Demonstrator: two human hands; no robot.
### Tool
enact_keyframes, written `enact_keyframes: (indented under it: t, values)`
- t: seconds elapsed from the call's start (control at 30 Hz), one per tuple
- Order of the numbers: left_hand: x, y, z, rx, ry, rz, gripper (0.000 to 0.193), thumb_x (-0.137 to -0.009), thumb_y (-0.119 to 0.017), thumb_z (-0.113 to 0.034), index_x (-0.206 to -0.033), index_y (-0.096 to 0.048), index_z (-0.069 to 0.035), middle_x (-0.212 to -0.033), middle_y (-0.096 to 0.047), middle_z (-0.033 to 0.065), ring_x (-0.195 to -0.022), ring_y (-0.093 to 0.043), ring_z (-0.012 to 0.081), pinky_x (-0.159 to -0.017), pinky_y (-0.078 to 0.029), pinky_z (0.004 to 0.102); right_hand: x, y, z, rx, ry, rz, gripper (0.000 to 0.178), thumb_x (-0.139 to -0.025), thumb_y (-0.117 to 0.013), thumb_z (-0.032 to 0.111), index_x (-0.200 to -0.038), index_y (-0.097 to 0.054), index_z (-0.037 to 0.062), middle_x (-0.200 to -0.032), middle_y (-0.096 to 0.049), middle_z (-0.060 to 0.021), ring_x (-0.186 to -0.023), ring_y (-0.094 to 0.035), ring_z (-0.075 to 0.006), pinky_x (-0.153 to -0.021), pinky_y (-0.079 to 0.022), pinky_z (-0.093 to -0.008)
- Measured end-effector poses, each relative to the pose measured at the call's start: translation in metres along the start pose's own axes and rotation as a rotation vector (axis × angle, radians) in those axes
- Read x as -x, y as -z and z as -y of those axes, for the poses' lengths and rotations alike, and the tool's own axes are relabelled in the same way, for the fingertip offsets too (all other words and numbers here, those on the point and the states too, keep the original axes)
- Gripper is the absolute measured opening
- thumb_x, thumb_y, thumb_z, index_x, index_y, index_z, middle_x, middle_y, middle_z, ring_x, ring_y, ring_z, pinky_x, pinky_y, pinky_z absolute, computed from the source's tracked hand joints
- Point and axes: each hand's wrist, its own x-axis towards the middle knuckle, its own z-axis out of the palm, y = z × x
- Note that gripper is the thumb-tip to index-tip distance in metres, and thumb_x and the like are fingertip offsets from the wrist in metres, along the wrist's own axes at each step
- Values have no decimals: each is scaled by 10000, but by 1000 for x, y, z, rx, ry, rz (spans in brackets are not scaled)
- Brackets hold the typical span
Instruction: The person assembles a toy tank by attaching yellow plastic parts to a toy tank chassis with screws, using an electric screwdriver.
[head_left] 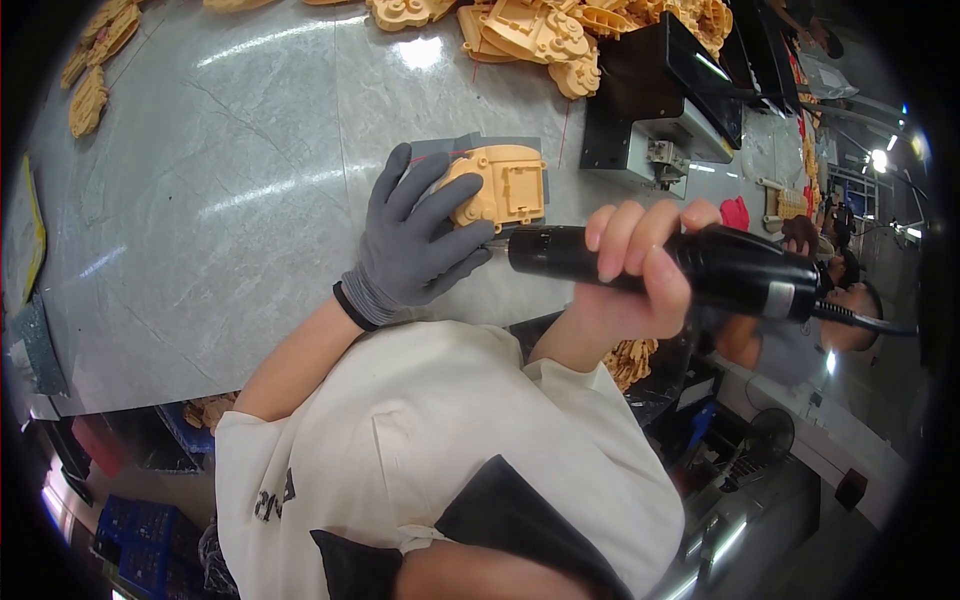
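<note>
A yellow-orange plastic housing (520, 185) with a square recess lies on a dark grey pad (532, 148) on the table in front of me. My left hand (410, 245), in a grey glove, grips its left side, with the fingers over its top and near edge. In my bare right hand (640, 265) I hold a black electric screwdriver (745, 268), almost level, its cable leaving to the right. Its thin metal bit points left, close to the gloved fingertips at the housing's near edge. Whether the bit touches a screw is hidden.
More yellow-orange plastic parts (530, 35) are heaped at the far side, with others (88, 100) at the far left. A black and metal device (670, 135) stands right of the pad. Another person (790, 350) sits at the right.
</note>
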Motion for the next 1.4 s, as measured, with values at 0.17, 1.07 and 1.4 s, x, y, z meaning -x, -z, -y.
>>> enact_keyframes:
  t: [0.17,1.07,1.4]
  values:
    - [-2,1,-1,18,-20,11,362,-685,-699,-338,-988,-575,-185,-1200,-464,85,-1129,-432,339,-1004,-286,545,1,-1,2,24,48,122,432,-709,-500,-11,-1112,-349,31,-659,-491,-88,-523,-498,-191,-557,-439,-357]
    - [-3,-9,8,94,255,58,677,-590,-743,-333,-1189,-499,-130,-1208,-469,108,-1103,-439,286,-980,-334,468,-3,-34,-21,447,-36,144,404,-683,-522,5,-1063,-385,15,-577,-468,-98,-445,-468,-202,-514,-440,-354]
    - [0,-7,13,111,258,78,664,-589,-744,-311,-1174,-491,-125,-1185,-473,130,-1073,-464,297,-959,-353,464,-5,-39,-32,474,-24,254,376,-670,-522,-6,-1020,-388,24,-568,-464,-101,-425,-458,-200,-497,-434,-358]
